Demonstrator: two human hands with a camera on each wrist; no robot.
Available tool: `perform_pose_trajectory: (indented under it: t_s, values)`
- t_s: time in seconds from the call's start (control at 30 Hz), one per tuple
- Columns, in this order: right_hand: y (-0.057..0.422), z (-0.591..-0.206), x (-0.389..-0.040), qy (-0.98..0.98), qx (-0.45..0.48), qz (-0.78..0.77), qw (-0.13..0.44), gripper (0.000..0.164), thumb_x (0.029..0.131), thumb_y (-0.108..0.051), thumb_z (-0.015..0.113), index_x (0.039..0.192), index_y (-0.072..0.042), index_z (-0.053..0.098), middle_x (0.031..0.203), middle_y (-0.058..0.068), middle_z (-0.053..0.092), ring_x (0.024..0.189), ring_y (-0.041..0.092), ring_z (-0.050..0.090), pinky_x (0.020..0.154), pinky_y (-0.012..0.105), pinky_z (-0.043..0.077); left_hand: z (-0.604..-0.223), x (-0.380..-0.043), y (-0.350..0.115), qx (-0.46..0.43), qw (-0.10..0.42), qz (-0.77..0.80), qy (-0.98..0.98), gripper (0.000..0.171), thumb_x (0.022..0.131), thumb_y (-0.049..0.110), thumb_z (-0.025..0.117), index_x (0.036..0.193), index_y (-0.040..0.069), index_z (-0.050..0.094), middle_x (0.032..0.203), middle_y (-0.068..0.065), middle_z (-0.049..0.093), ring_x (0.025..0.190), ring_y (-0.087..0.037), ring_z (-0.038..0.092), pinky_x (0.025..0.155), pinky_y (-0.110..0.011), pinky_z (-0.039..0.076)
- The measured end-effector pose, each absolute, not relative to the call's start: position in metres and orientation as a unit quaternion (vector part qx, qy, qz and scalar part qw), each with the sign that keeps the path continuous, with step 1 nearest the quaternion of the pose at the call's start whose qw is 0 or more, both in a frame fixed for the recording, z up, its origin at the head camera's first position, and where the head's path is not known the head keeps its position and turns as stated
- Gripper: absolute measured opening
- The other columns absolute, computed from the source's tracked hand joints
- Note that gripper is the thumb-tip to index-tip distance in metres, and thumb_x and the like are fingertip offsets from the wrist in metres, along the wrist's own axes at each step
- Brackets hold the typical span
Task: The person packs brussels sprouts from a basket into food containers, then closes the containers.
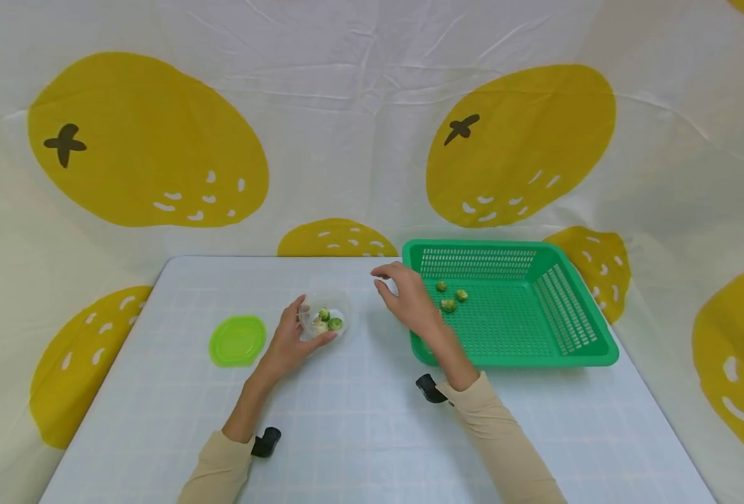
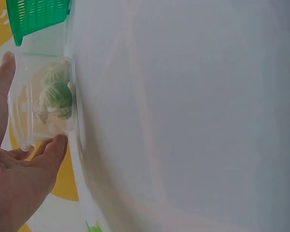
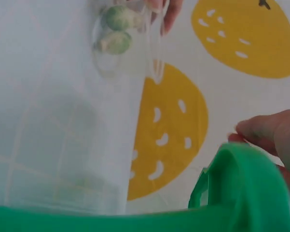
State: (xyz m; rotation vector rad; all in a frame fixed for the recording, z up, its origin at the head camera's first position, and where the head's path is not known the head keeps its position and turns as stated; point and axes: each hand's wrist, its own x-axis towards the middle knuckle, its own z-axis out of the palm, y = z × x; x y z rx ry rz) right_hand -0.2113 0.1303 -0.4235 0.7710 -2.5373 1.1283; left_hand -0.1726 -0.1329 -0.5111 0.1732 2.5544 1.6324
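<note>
The left hand [image 1: 291, 343] is clamped round a clear tub [image 1: 344, 305], thumb on the near side and fingers on the far side, so that the light plastic is braced from two directions. The tub appears to stand upright on the desk [image 1: 359, 427], a stance that leaves its mouth facing up and the hand with little weight to carry. Inside lie some small green sprouts [image 1: 335, 324] – three show from above – bunched together on the bottom.

The right hand [image 1: 409, 297] hangs over the left rim of a green basket [image 1: 510, 362], between basket and tub. Its fingers are bent, with thumb and forefinger tips a little apart, and nothing can be seen between them. That spot probably suits short reaches to either container (the tub is just across a strip of bare desk).

More sprouts [image 1: 462, 295] rest on the basket's floor at its left end, three of them plainly visible; the forearm may hide others. Being at that end, they are easy to get at from the tub's side. A lime-green lid [image 1: 237, 341] lies flat to the left of the tub – presumably put there to keep the opening free.
</note>
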Motion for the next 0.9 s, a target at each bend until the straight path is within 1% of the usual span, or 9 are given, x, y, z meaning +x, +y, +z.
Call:
perform_pose_trajectory:
  t_s: [0.07, 0.17, 0.43, 0.63, 0.9]
  values:
    - [0.136, -0.425, -0.213, -0.870, 0.256, 0.393, 0.152, 0.017, 0.100, -0.001, 0.064, 0.115, 0.003, 0.071, 0.111, 0.018, 0.070, 0.103, 0.032, 0.064, 0.091, 0.047, 0.056, -0.511, -0.172, -0.133, 0.059, 0.053, 0.541, 0.837, 0.110, 0.087, 0.036, 0.085, 0.164, 0.005, 0.012, 0.164, -0.025, 0.019, 0.151, -0.038, 0.027, 0.120, -0.053, 0.031]
    - [0.145, -0.425, -0.214, -0.868, 0.236, 0.401, 0.171, 0.018, 0.100, 0.000, 0.065, 0.116, 0.003, 0.071, 0.112, 0.018, 0.069, 0.104, 0.033, 0.064, 0.090, 0.049, 0.056, -0.511, -0.172, -0.134, 0.059, 0.052, 0.543, 0.836, 0.110, 0.088, 0.035, 0.084, 0.164, 0.006, 0.012, 0.164, -0.025, 0.019, 0.151, -0.038, 0.027, 0.120, -0.053, 0.031]
    - [0.171, -0.429, -0.215, -0.868, 0.198, 0.415, 0.191, 0.024, 0.099, 0.001, 0.065, 0.122, 0.006, 0.068, 0.118, 0.023, 0.067, 0.105, 0.036, 0.064, 0.092, 0.050, 0.055, -0.511, -0.173, -0.133, 0.059, 0.051, 0.547, 0.834, 0.109, 0.088, 0.033, 0.085, 0.164, 0.006, 0.013, 0.164, -0.025, 0.019, 0.151, -0.038, 0.027, 0.120, -0.053, 0.031]
    - [0.189, -0.432, -0.214, -0.874, 0.173, 0.415, 0.182, 0.025, 0.100, 0.001, 0.063, 0.124, 0.008, 0.067, 0.120, 0.024, 0.065, 0.107, 0.037, 0.063, 0.093, 0.051, 0.054, -0.512, -0.174, -0.133, 0.064, 0.049, 0.547, 0.833, 0.109, 0.087, 0.033, 0.085, 0.164, 0.005, 0.013, 0.164, -0.026, 0.019, 0.151, -0.039, 0.026, 0.120, -0.053, 0.031]
    - [0.205, -0.441, -0.209, -0.899, 0.151, 0.386, 0.143, 0.025, 0.100, -0.001, 0.064, 0.124, 0.006, 0.067, 0.119, 0.027, 0.063, 0.107, 0.041, 0.061, 0.091, 0.055, 0.053, -0.512, -0.173, -0.134, 0.062, 0.050, 0.548, 0.832, 0.109, 0.087, 0.032, 0.085, 0.163, 0.004, 0.013, 0.163, -0.026, 0.019, 0.150, -0.039, 0.027, 0.120, -0.054, 0.031]
